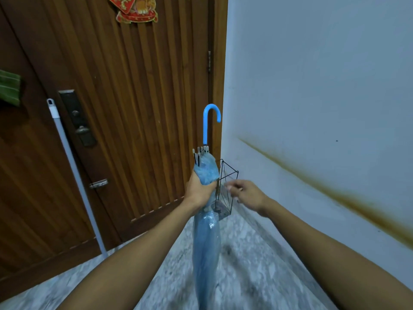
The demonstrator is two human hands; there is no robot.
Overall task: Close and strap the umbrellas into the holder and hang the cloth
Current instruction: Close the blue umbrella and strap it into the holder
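A closed translucent blue umbrella (206,238) with a blue hooked handle (209,121) stands upright in the middle of the head view. My left hand (199,189) grips its gathered canopy just below the rib tips. Right behind it a black wire umbrella holder (226,175) stands on the floor in the corner between door and wall. My right hand (245,193) is in front of the holder, and its fingertips pinch what looks like the umbrella's thin clear strap; that spot is blurred. A green cloth (9,87) shows at the far left edge.
A brown wooden door (134,97) with a lock and latch fills the left side. A pale pole (73,166) leans against it. The white wall (312,86) on the right carries a brown stain streak. The floor is grey speckled stone (257,265).
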